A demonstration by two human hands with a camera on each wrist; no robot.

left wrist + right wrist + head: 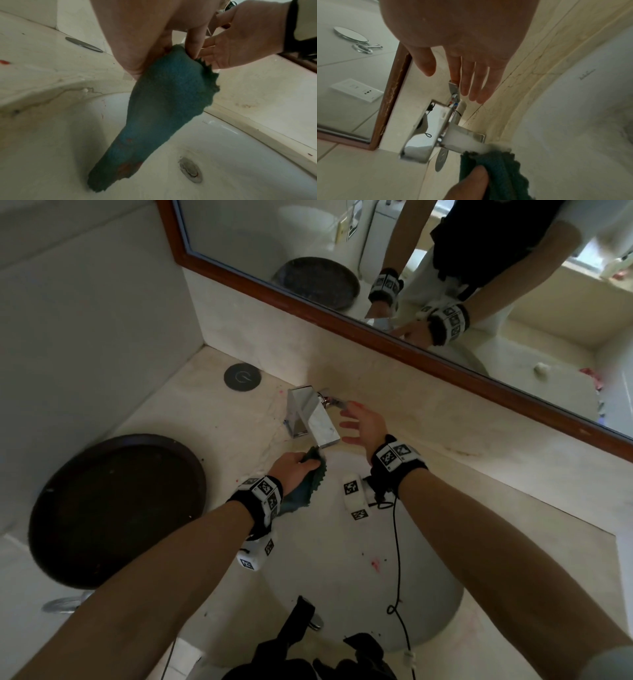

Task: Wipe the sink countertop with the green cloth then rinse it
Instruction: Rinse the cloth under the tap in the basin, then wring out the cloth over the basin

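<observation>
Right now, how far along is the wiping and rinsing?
Wiping looks over: the green cloth carries reddish stains, though red specks remain on the countertop. In hand: the left hand grips the cloth under the faucet spout, while the right hand reaches open toward its lever. No water visible yet, so rinsing remains.

No readable words or numbers anywhere, black-and-white square marker patterns sat on the wrist bands [263, 491], a small script mark on the sink basin [587, 74] stayed too blurred to read
</observation>
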